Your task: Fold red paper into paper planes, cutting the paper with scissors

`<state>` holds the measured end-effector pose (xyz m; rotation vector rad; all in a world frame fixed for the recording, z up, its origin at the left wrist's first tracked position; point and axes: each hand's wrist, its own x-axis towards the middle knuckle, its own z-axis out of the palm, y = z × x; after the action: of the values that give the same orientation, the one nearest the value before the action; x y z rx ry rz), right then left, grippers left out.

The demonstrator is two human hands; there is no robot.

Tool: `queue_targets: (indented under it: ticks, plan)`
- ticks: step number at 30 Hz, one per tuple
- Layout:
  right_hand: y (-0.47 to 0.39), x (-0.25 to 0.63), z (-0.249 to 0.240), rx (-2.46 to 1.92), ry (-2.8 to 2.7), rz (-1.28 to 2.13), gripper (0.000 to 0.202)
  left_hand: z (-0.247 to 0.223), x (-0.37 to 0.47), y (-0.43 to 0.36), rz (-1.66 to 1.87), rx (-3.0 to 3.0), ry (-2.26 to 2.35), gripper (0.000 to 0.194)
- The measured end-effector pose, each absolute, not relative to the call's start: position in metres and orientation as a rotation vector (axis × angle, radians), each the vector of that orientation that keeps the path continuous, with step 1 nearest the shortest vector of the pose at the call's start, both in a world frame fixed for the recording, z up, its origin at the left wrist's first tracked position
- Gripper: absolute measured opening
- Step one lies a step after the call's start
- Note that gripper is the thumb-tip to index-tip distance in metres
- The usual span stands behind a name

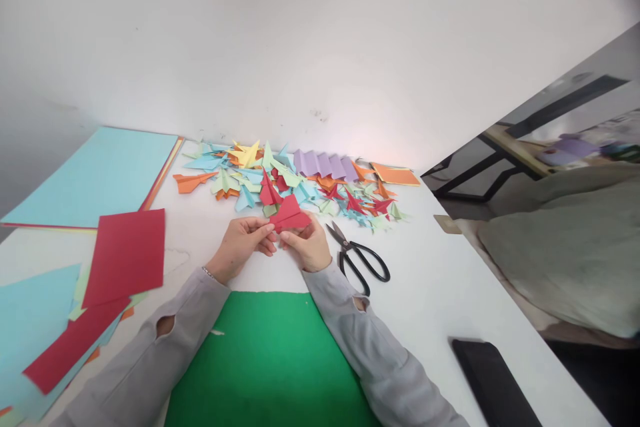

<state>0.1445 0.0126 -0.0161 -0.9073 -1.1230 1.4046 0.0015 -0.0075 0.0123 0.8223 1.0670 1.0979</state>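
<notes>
Between my two hands is a folded piece of red paper [289, 213] with a crease along it, raised over the white table. The fingers and thumb of my left hand [246, 243] pinch its left end. My right hand [309, 243] grips its right side, thumb in front. Just beyond the hands lies a heap of small folded paper planes [245, 155] in several colours. Black-handled scissors [357, 255] lie with blades parted, right of my right hand. A green sheet [265, 360] is under my forearms.
Left are a stack of large blue sheets [100, 173], a red sheet [127, 253] and a red strip [77, 345]. Purple pleated paper [325, 165] and orange paper [397, 175] lie along the wall. A black phone-like object [493, 380] rests near the right edge.
</notes>
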Motion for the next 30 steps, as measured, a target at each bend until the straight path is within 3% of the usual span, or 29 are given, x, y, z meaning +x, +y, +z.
queue_targets:
  ticks: [2, 4, 25, 30]
  plan:
    - [0.0124, 0.1439, -0.0161, -0.918, -1.180, 1.391, 0.033, 0.0126, 0.0027, -0.0082, 1.089, 0.851, 1.080, 0.035]
    - [0.0121, 0.1439, -0.0164, -0.934, -1.177, 1.365, 0.028, 0.0126, 0.0041, -0.0091, 1.085, 0.874, 1.079, 0.035]
    - [0.0103, 0.1466, -0.0212, -0.907, -1.181, 1.363, 0.027, 0.0106, 0.0070, -0.0110, 1.027, 0.928, 1.003, 0.032]
    - [0.0106, 0.1471, -0.0191, -0.887, -1.172, 1.367, 0.018, 0.0122, 0.0073, -0.0110, 1.073, 0.907, 1.016, 0.034]
